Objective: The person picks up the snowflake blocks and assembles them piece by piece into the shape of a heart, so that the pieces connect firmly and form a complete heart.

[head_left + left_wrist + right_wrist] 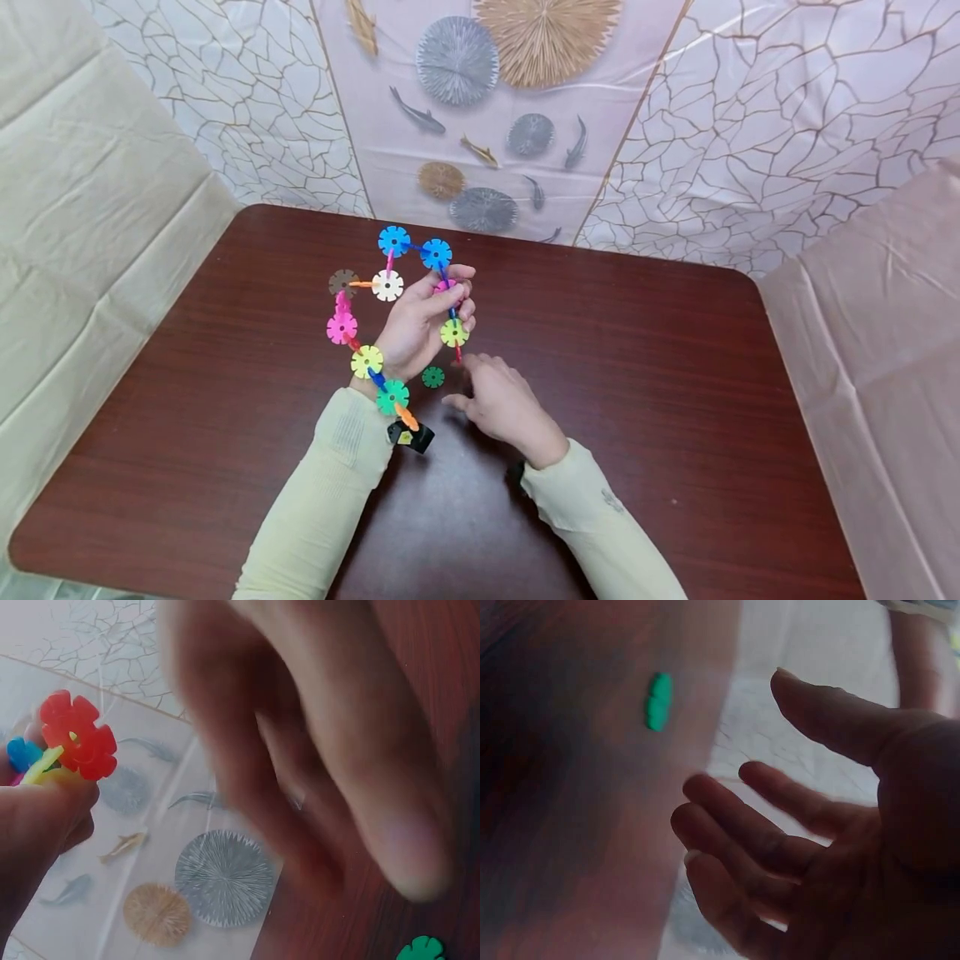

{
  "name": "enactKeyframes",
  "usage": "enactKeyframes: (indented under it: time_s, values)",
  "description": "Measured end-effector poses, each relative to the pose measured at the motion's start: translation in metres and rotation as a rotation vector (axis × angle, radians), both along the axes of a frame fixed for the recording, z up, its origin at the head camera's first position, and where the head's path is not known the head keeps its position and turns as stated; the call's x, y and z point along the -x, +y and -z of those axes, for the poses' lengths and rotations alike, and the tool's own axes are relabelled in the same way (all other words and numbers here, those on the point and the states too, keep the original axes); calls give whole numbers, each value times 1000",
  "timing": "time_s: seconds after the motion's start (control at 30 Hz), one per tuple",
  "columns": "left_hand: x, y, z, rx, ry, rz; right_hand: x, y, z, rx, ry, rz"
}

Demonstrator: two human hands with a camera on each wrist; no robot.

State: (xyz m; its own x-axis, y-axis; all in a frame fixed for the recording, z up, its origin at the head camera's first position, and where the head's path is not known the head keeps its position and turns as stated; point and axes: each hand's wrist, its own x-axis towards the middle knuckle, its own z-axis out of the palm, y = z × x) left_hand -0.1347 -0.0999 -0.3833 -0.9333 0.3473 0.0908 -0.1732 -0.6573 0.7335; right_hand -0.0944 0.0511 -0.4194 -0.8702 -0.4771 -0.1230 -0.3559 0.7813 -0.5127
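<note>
My left hand grips a chain of notched plastic flower discs between thumb and fingers, around a pink disc. The chain bends back through blue discs, a white disc, a brown disc and pink discs to a green disc and an orange disc over the left wrist. Its other end, past a yellow disc, is a red disc. Beside that end, my right hand has loosely bent, spread fingers holding nothing. Below them on the table lies a loose green disc.
The dark brown wooden table has rounded corners. A patterned backdrop hangs along its far edge, and pale cloth lines both sides. A black strap is on the left wrist.
</note>
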Motion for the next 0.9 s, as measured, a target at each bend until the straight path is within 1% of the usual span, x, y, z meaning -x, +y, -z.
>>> enactKeyframes:
  time_s: [0.1,0.13,0.2,0.27,0.37,0.43,0.5,0.53,0.63,0.7,0.73,0.8,0.83,0.9]
  values:
    - [0,-2,3,26,33,20,7,-12,11,-93,72,-142]
    - [0,-2,4,38,48,27,10,-16,15,-120,87,-173]
    - [1,-3,5,61,78,41,12,-23,21,-172,128,-205]
    - [1,-4,6,86,97,59,13,-28,27,-205,169,-210]
    - [1,-5,5,125,104,72,13,-33,31,-249,238,-195]
    - [1,-6,6,152,103,72,13,-33,32,-231,246,-184]
    - [1,-7,6,179,103,66,13,-32,33,-201,224,-184]
    - [1,-8,6,190,103,62,14,-30,34,-178,201,-189]
    - [1,-11,6,217,105,45,16,-20,33,-92,54,-189]
    - [1,-13,5,239,104,32,17,-11,31,1,-44,-158]
    - [1,-14,5,250,104,25,18,-5,29,64,-100,-123]
    - [2,-15,3,274,94,5,19,6,24,257,-211,-40]
    - [2,-16,3,295,92,-6,19,12,21,373,-252,-7]
    - [3,-17,2,340,90,-27,18,20,12,573,-310,34]
